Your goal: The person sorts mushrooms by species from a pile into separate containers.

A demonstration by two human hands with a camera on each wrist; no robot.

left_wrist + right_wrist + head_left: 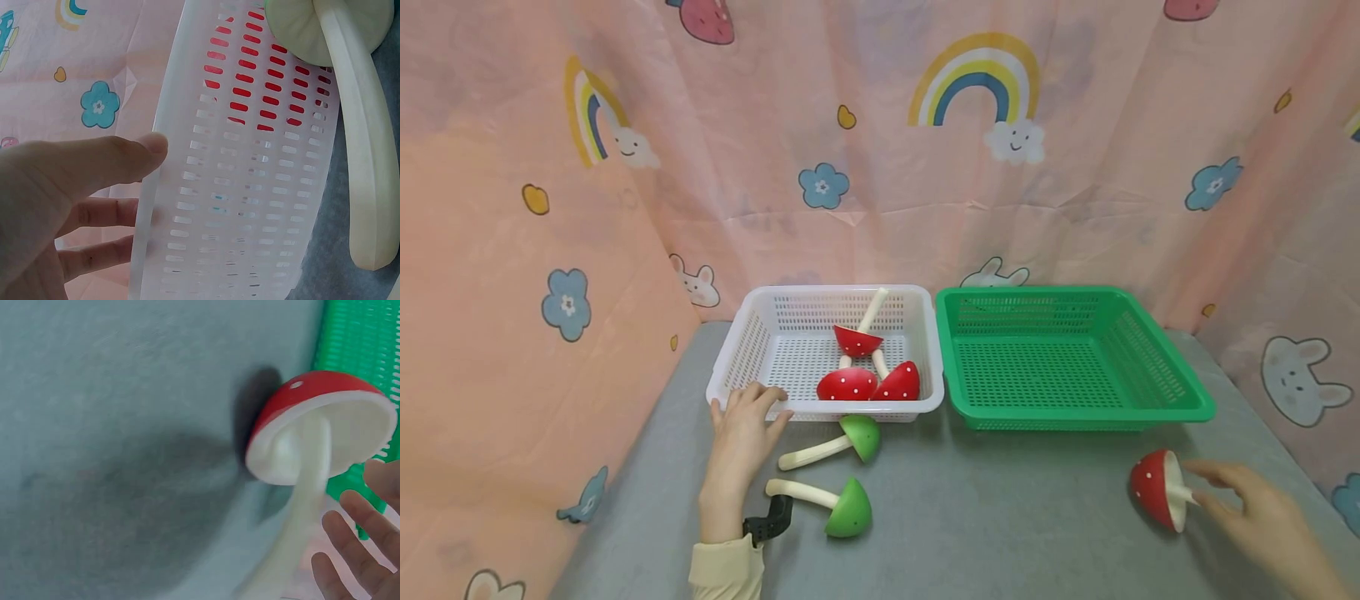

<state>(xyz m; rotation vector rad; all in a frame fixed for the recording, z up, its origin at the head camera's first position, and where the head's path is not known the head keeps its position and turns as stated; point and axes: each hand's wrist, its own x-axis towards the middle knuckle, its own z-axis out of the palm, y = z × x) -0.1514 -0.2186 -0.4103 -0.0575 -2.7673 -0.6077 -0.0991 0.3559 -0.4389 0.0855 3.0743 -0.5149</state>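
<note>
Only the head view frames left hand (743, 429) and right hand (1258, 510) together.

Pink curtain (895, 237) hanging beyond left fingers (752, 393), showing rainbows (973, 67) and blue flowers (567, 304); grey table (970, 517) lying under right fingers (1221, 472); orange glow (460, 400) tinting curtain left of left fingers.

The setting looks booth-like: pink cloth (760, 125) walls a tabletop (985, 517) on three sides.
</note>
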